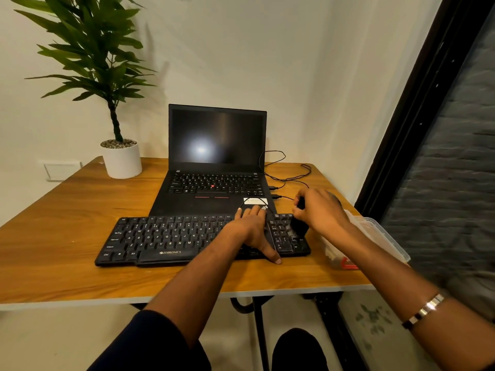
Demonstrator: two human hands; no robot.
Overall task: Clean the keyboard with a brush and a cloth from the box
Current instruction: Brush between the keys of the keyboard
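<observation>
Now left hand (253, 227) steadies keyboard (166, 238); right hand (320, 210) holds brush (300, 224).

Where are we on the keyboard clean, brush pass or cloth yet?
Brush pass, in hand. Right hand grips a dark brush, blurred, over the number pad of the keyboard; left hand lies flat on the keys, steadying it. The box sits at the table's right edge. No cloth visible, so wiping looks still left. How much has been brushed can't be told.

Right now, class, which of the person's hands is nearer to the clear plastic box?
Right. The right hand grips a dark object over the keyboard's number pad, just beside the clear plastic box. The left hand rests flat on the keys further left.
</observation>
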